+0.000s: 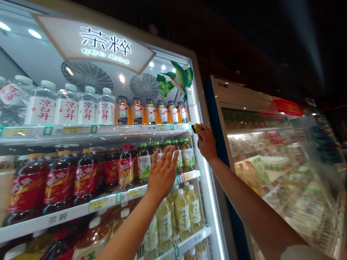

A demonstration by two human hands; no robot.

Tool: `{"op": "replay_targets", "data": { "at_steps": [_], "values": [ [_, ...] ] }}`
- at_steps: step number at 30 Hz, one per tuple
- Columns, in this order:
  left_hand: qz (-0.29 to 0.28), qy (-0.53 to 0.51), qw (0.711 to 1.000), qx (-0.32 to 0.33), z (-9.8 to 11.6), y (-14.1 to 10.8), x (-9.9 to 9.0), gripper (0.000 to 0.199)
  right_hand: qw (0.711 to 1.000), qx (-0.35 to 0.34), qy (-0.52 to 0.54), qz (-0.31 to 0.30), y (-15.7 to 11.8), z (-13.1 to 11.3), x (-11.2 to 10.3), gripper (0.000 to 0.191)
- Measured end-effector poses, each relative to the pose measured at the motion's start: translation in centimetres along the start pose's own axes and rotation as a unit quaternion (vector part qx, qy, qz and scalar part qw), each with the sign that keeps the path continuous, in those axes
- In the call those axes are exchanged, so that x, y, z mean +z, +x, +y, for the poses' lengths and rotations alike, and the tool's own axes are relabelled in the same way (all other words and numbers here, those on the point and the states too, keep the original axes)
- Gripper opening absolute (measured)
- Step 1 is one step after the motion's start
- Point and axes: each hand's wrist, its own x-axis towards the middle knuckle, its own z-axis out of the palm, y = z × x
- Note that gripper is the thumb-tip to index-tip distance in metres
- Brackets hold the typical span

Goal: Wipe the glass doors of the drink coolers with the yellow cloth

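A lit drinks fridge [202, 90] with a glass front fills the left and middle of the view. My left hand [163, 174] is raised with its fingers stretched out, flat towards the glass, in front of the green tea bottles [144, 161]; nothing is in it. Further right, at the fridge's right edge, my right hand [206, 141] has its fingers closed round a small yellow and black thing [195, 129], mostly hidden by the fingers. Clear water bottles [87, 107] and orange drink bottles [150, 112] stand on the top shelf.
Red-labelled dark bottles [85, 174] line the middle shelf, and pale yellow bottles [183, 211] stand lower down. A second refrigerated case [244, 94] with packaged goods is at the right. The area above both is dark.
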Motion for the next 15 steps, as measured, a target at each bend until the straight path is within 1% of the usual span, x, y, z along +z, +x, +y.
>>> {"op": "replay_targets", "data": {
  "at_steps": [1, 3, 5, 6, 7, 9, 11, 13, 14, 15],
  "values": [
    [-0.003, 0.000, 1.000, -0.004, 0.1, 0.1, -0.1, 0.075, 1.000, -0.020, 0.004, -0.017, -0.9, -0.7, -0.3, 0.047],
    [-0.008, 0.001, 1.000, -0.011, 0.3, 0.0, -0.2, 0.075, 0.995, -0.070, 0.017, -0.067, -3.7, -1.4, -1.6, 0.046],
    [-0.013, 0.004, 1.000, -0.011, 0.2, -0.1, -0.4, 0.076, 0.989, -0.103, 0.023, -0.108, -6.4, -0.9, -3.2, 0.043],
    [-0.016, 0.006, 1.000, -0.006, -0.1, -0.2, -0.6, 0.076, 0.990, -0.101, 0.016, -0.102, -7.2, -0.3, -3.7, 0.041],
    [-0.019, 0.010, 1.000, 0.000, -0.4, -0.3, -0.8, 0.076, 0.993, -0.085, 0.002, -0.083, -7.5, 0.3, -4.0, 0.040],
    [-0.023, 0.017, 1.000, 0.006, -1.4, -0.4, -1.4, 0.074, 0.999, -0.036, -0.034, -0.018, -6.5, 0.9, -3.4, 0.038],
    [-0.022, 0.025, 0.999, 0.000, -2.7, -0.4, -2.0, 0.072, 0.997, 0.017, -0.059, 0.043, -3.9, 0.1, -1.7, 0.039],
    [-0.016, 0.033, 0.999, -0.009, -4.0, -0.3, -2.6, 0.070, 0.994, 0.047, -0.062, 0.074, -1.4, -2.4, 0.5, 0.042],
    [-0.013, 0.037, 0.999, -0.010, -4.5, -0.3, -2.8, 0.070, 0.994, 0.052, -0.058, 0.079, -0.6, -4.0, 1.4, 0.043],
    [-0.010, 0.041, 0.999, -0.012, -5.0, -0.4, -3.0, 0.069, 0.995, 0.041, -0.052, 0.069, -0.2, -5.6, 2.1, 0.044]
  ]
}}
